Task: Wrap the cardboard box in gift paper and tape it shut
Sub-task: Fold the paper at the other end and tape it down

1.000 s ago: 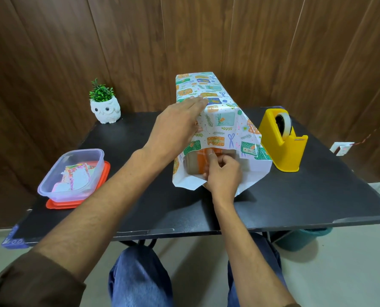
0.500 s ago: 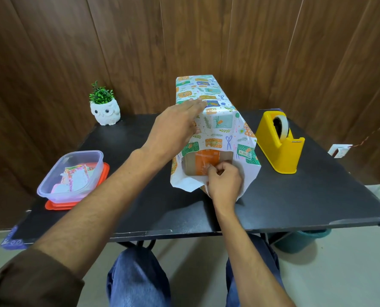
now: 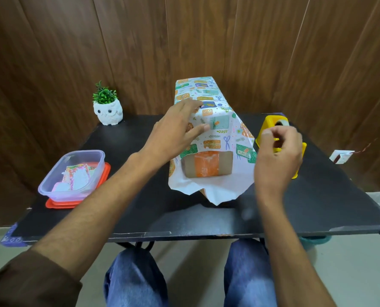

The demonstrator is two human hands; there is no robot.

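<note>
Paper (image 3: 215, 129) is pressed flat on the box (image 3: 206, 166) by the flat left hand (image 3: 175, 134), and tape (image 3: 282, 123) is best drawn taut from the dispenser (image 3: 271, 121) by the curled right hand (image 3: 277, 156), whose grip cannot be told.

Cardboard box (image 3: 207, 166): one, centre frame.
Gift paper sheet (image 3: 215, 120): one, draped over box.
Tape dispenser (image 3: 269, 125), yellow: one, right of centre.
Hands: two. Left hand (image 3: 173, 131) at centre, right hand (image 3: 277, 156) right of centre.
Clear plastic container (image 3: 96, 156): one, left side.
Paper scraps (image 3: 77, 178) inside: count not determinable.
Orange lid (image 3: 58, 203): one, beneath container.
Owl planter (image 3: 108, 111): one, upper left.
Table (image 3: 140, 213): one.
Teal bin (image 3: 315, 240): one, lower right, mostly hidden.
</note>
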